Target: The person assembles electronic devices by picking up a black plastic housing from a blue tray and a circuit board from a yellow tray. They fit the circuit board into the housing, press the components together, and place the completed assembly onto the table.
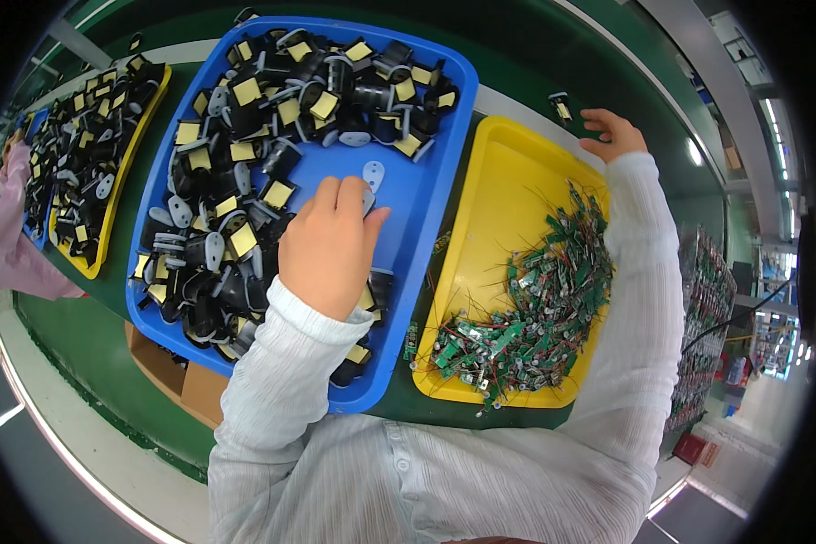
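Green worktop (440, 412) carries yellow-squared black parts (244, 238); left fingers (325, 195) grip grey piece (369, 202).

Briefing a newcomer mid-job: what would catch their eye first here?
The blue tray, left of centre, heaped with black parts bearing yellow squares, the left hand over it. Then the yellow tray right of it, piled with green circuit boards. At upper right, the right hand is by a lone black part.

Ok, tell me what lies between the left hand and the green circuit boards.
In the head view, going rightward from the left hand: part of the blue tray, a strip of green table, then part of the yellow tray.
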The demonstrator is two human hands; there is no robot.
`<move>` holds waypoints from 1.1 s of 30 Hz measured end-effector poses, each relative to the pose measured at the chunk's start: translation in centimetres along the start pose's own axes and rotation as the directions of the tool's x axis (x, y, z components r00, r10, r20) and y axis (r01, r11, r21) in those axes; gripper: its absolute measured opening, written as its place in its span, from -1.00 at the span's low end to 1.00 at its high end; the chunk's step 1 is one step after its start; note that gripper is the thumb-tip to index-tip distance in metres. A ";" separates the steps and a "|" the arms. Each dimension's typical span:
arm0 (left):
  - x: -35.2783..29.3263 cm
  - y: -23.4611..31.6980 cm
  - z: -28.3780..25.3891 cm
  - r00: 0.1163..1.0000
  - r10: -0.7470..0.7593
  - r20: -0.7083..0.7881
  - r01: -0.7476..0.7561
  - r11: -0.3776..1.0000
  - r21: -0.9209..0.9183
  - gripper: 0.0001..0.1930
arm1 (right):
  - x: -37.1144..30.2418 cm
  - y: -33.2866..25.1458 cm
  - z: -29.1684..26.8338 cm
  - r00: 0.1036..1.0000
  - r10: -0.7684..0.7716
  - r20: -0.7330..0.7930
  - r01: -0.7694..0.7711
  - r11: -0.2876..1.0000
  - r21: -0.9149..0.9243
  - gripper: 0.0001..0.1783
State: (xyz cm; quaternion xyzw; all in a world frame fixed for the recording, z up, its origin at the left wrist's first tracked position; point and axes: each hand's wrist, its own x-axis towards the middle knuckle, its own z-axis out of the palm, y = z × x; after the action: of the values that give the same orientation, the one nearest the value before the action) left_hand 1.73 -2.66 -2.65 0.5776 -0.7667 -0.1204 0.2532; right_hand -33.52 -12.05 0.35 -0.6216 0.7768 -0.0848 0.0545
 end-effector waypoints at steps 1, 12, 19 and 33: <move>-0.2 0.0 -0.1 1.000 0.031 -0.001 -0.031 1.000 -0.001 -0.76 | -2.0 -1.3 -0.7 0.992 -0.127 0.010 0.127 0.992 0.008 -0.66; -1.2 2.0 0.4 0.978 0.201 0.046 -0.185 0.954 -0.234 -0.62 | -16.6 -3.4 0.7 0.933 -0.360 0.016 0.360 0.931 -0.062 -0.79; -1.4 2.2 0.3 0.980 0.193 0.043 -0.169 0.931 -0.324 -0.59 | -15.6 -2.8 1.1 0.897 -0.425 0.126 0.438 0.892 -0.113 -0.76; -1.5 3.1 -0.1 0.976 0.129 0.176 0.022 0.742 -0.670 -0.68 | -15.5 -4.4 0.5 0.953 -0.269 0.138 0.062 0.622 0.781 -0.90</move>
State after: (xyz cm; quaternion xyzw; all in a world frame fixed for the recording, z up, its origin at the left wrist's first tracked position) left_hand -0.43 -0.32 -1.43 0.4101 -0.7111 -0.4400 0.3640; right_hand -25.79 2.09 0.39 -0.6137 0.5928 -0.3352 0.3994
